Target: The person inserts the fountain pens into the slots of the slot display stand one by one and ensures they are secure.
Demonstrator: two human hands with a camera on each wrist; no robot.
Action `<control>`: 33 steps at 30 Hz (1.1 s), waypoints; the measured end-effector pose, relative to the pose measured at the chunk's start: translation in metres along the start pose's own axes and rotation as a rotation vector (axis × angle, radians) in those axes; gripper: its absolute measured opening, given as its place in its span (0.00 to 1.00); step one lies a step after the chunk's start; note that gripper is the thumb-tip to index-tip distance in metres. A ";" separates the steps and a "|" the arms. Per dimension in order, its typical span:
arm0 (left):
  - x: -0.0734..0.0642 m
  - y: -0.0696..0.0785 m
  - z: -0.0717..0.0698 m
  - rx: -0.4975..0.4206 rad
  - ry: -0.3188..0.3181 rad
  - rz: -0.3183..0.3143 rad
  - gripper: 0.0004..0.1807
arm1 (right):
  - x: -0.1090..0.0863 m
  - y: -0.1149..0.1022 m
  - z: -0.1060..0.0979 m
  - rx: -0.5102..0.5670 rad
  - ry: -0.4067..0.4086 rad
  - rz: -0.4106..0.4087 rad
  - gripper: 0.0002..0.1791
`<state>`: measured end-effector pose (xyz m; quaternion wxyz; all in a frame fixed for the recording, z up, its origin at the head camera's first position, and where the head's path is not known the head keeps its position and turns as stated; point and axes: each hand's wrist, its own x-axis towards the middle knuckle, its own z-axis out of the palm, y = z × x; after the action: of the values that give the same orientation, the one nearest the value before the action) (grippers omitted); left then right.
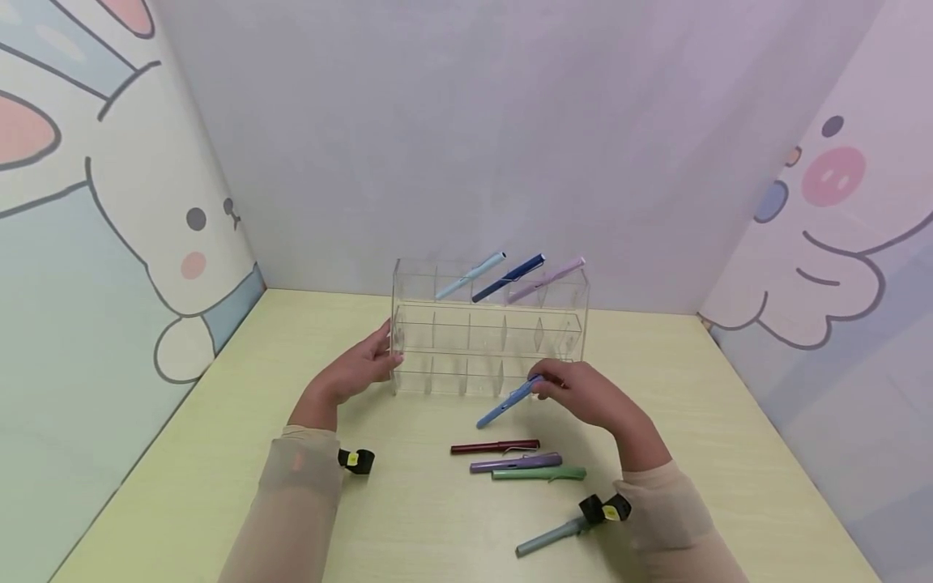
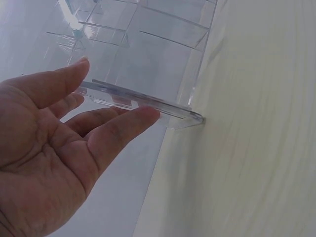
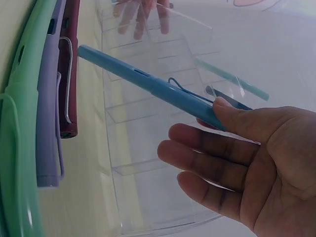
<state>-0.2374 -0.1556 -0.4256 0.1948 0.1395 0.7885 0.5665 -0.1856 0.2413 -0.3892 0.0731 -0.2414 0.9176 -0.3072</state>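
Observation:
A clear acrylic pen rack (image 1: 484, 332) with tiered compartments stands on the table. My left hand (image 1: 360, 366) is at its left side; in the left wrist view the fingers (image 2: 126, 126) lie straight along the side panel, thumb apart. With thumb and finger my right hand (image 1: 576, 390) pinches a blue pen (image 1: 509, 402) by its capped end, clip showing. The pen slants before the rack's lower right, free end pointing left and down; the other fingers (image 3: 202, 155) are spread loosely. Light blue (image 1: 470, 276), dark blue (image 1: 508, 278) and pale purple (image 1: 547, 280) pens lean in the top row.
On the table in front of the rack lie a dark red pen (image 1: 496, 447), a purple pen (image 1: 515, 463) and a green pen (image 1: 539, 474). Nearer me, a grey-green pen (image 1: 550, 538) is partly hidden by the right wrist's camera. Behind the rack rises a plain wall (image 1: 481, 146).

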 end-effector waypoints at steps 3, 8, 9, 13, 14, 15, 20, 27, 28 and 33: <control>0.000 0.000 0.000 -0.005 0.001 -0.001 0.42 | -0.002 0.003 -0.005 0.011 0.022 -0.003 0.06; -0.001 0.001 0.000 -0.007 -0.001 -0.005 0.42 | -0.005 0.006 -0.013 0.040 0.066 -0.015 0.08; -0.001 0.001 0.000 -0.008 -0.001 -0.004 0.42 | -0.005 0.006 -0.014 0.056 0.077 -0.018 0.09; -0.001 0.000 0.000 -0.013 -0.002 0.005 0.42 | -0.006 0.008 -0.016 0.134 0.129 -0.023 0.13; -0.001 0.000 0.000 -0.014 -0.005 0.011 0.42 | -0.006 0.008 -0.017 0.156 0.143 -0.033 0.14; -0.001 0.000 0.000 -0.013 -0.006 0.014 0.42 | -0.006 0.008 -0.017 0.172 0.158 -0.044 0.15; -0.001 0.001 0.001 0.001 -0.006 0.023 0.42 | -0.005 0.011 -0.019 0.273 0.223 -0.101 0.14; -0.001 0.002 -0.001 0.006 -0.005 0.015 0.42 | -0.004 0.015 -0.021 0.450 0.265 -0.111 0.12; -0.001 0.001 -0.001 0.005 -0.007 0.016 0.42 | -0.004 0.015 -0.021 0.480 0.277 -0.114 0.13; 0.000 0.001 -0.001 0.001 -0.007 0.011 0.41 | -0.003 0.017 -0.023 0.650 0.355 -0.144 0.16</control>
<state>-0.2379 -0.1558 -0.4243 0.1944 0.1460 0.7872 0.5668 -0.1959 0.2669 -0.3815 -0.0363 -0.2125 0.7514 -0.6236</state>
